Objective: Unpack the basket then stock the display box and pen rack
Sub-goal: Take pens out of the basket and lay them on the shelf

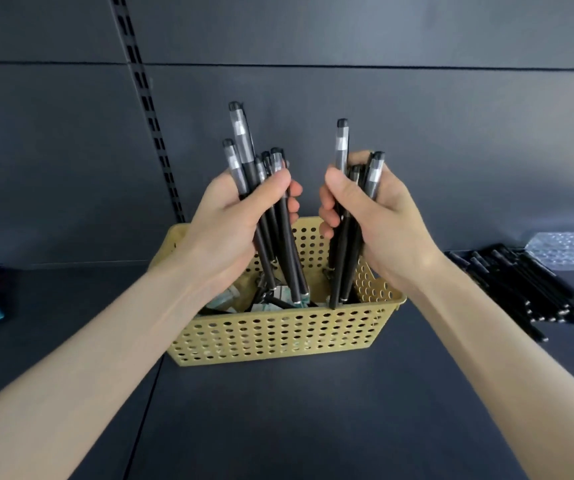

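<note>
Left hand (231, 221), right hand (384, 216), blurred-label pens (239, 128)

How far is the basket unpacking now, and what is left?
Done: a pile of pens lies on the shelf, right of the basket. In hand: the left hand grips one pen bundle and the right hand a second bundle, above it. Left: packets remain inside it, and I see no stocked display box or pen rack.

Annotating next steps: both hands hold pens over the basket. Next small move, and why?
Likely lift both bunches up, clear of the yellow basket. The left hand and right hand each grip pens whose lower ends sit within its rim; the pen pile on the shelf at right suggests where they go.
</note>
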